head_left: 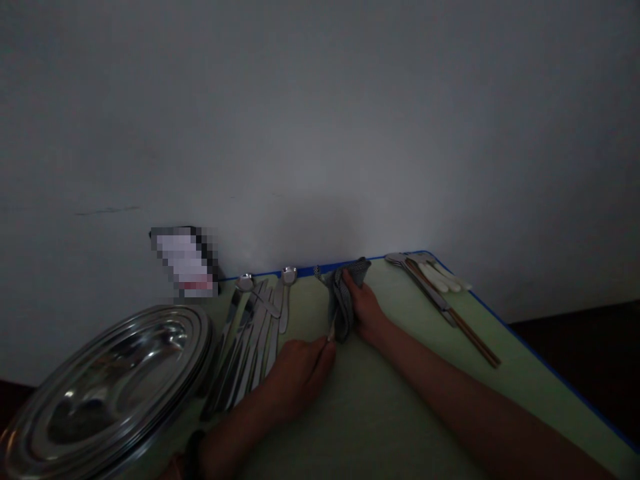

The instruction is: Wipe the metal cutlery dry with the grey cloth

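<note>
My left hand [303, 370] is closed around the handle of a thin metal piece of cutlery [331, 330]. Its far end disappears into a grey checked cloth [343, 303], so I cannot make out its kind. My right hand [367, 310] grips that cloth, thumb on top, folded about the utensil above the table. Left of my hands lie several metal knives [255, 340] in a loose row. A small spoon [289, 275] rests just beyond them, and another spoon [245, 283] lies by the knives' upper ends.
Stacked oval metal dishes [120, 380] occupy the left of the green table [380, 413]. A blurred-out phone-like object [185, 263] leans at the wall [320, 133]. At the right are white-handled cutlery [443, 277], a metal knife [427, 290] and brown chopsticks [475, 337].
</note>
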Demonstrator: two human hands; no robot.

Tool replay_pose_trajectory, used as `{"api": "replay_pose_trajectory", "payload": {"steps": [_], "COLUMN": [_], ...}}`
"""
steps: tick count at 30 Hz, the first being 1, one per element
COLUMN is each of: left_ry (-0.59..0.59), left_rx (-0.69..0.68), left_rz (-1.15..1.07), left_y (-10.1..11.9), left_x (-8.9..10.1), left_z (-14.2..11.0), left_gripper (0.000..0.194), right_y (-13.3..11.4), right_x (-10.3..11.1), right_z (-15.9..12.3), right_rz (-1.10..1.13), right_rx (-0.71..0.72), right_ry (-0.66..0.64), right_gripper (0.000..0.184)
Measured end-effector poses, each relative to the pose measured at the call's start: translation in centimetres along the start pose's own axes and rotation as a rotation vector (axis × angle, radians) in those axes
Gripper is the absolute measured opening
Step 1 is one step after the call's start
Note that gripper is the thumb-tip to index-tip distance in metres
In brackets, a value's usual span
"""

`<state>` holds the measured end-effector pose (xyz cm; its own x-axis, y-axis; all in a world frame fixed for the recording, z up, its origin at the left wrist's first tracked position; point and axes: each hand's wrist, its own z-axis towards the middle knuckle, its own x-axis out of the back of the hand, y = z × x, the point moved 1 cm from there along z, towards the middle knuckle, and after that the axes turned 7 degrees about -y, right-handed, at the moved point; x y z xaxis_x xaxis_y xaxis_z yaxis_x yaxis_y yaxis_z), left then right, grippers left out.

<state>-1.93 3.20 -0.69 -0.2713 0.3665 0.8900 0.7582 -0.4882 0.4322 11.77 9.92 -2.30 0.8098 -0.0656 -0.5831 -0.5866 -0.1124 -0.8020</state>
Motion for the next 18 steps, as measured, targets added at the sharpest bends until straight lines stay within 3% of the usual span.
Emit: {"api": "replay_pose_trajectory", "payload": {"steps": [6, 13, 18], "left_ry": [0.001, -0.095, -0.046], "left_rx": [-0.019, -0.24, -0.21], "left_rz": [0.037, 0.108, 0.126], "left_y": [0.1, 0.51, 0.38], "left_x": [0.18, 0.93, 0.52], "left_z": [-0.24, -0.84, -0.79], "left_gripper": [0.041, 0.033, 0.031], "right_y": [-0.16, -0.07, 0.01], "right_x": [-0.12, 0.08, -0.08], "right_z": [-0.24, -0.08, -0.21], "right_rz": [-0.022, -0.032, -0.014], "right_rx": [-0.032, -0.004, -0.032], "right_ry": [-0.025, -0.004, -0.051], "right_gripper": [0.034, 0.034, 0.029]}}
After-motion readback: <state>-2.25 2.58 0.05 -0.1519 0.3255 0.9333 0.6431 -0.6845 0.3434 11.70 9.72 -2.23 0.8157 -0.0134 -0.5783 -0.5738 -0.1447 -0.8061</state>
